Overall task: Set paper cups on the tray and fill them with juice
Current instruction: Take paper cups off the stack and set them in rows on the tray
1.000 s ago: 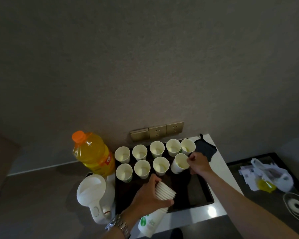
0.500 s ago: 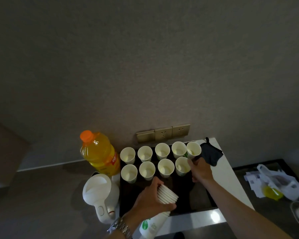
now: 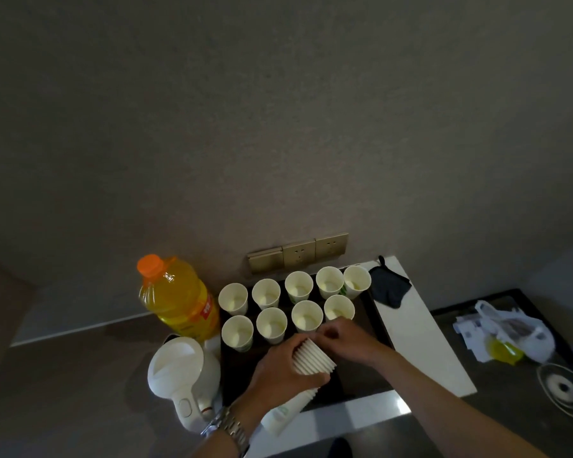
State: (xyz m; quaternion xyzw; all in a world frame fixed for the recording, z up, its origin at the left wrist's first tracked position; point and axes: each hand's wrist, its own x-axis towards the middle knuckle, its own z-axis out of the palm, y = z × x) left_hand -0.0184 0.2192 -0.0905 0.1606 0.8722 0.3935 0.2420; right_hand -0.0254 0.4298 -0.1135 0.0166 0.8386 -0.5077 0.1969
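Note:
Several empty white paper cups [image 3: 299, 287] stand upright in two rows at the far end of a black tray [image 3: 374, 328]. My left hand [image 3: 278, 365] grips a stack of nested paper cups [image 3: 311, 360] held on its side over the tray's near half. My right hand [image 3: 344, 338] has its fingers at the mouth end of that stack, curled on the top cup. A big bottle of orange juice [image 3: 179, 295] with an orange cap stands left of the tray, capped.
A white electric kettle [image 3: 182, 371] sits at the tray's near-left corner. A dark cloth [image 3: 391, 289] lies on the white counter [image 3: 424, 342] right of the tray. A plastic bag with papers [image 3: 506, 332] is on the dark surface at far right. Wall sockets [image 3: 298, 256] sit behind the cups.
My right hand let go of the cup it set in the near row and drew back to the stack in my left hand. The view shifted slightly.

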